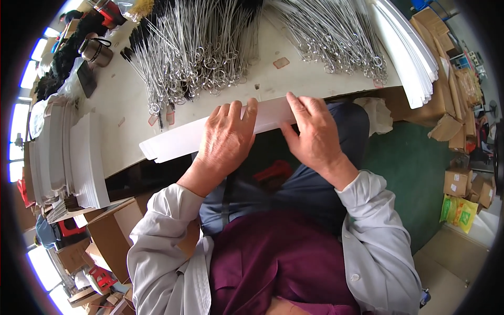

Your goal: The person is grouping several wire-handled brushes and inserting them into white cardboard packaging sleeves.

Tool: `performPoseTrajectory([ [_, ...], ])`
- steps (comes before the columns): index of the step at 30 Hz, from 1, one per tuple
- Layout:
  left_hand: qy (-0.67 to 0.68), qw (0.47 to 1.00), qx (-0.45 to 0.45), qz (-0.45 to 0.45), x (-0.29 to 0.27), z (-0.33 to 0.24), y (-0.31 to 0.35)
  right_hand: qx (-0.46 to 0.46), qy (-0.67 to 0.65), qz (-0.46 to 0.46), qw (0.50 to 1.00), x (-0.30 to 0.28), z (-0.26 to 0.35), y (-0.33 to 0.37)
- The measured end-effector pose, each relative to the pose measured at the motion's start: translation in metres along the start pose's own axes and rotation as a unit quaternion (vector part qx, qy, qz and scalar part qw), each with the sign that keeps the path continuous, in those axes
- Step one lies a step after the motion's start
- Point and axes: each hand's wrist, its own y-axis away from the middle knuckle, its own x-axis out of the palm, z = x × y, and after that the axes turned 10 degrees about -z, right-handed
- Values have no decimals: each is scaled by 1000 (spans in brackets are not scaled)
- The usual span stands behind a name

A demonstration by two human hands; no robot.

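A long, narrow white carton [176, 143], lying nearly flat, spans the front edge of the table in front of me. My left hand [227, 134] grips its middle, with the fingers over the top and the thumb along the near side. At the carton's right end, my right hand [315, 131] holds it between the thumb and the fingers. Just beyond the carton lies a big pile of thin wire brushes [194, 52] with ring ends and some dark bristles. A second pile of ring-ended wires [336, 39] lies farther right.
Stacked white flat cartons stand at the table's left edge [86, 157] and right edge [407, 52]. A metal flask [96, 51] and a dark phone-like slab [85, 79] are at the back left. Cardboard boxes [113, 236] sit low on the left. Green floor [409, 163] shows on the right.
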Motion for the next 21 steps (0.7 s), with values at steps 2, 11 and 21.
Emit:
performPoseTrajectory([
  [2,-4,1000,-4,-4,2,0,4,-4,-9,-18,1000,9,5,6],
  [11,-20,1000,-12,-15,12,3,20,289,-276,-47,915,28,18,21],
  [21,33,997,28,-57,6,2,30,491,-489,184,697,-15,-4,2],
])
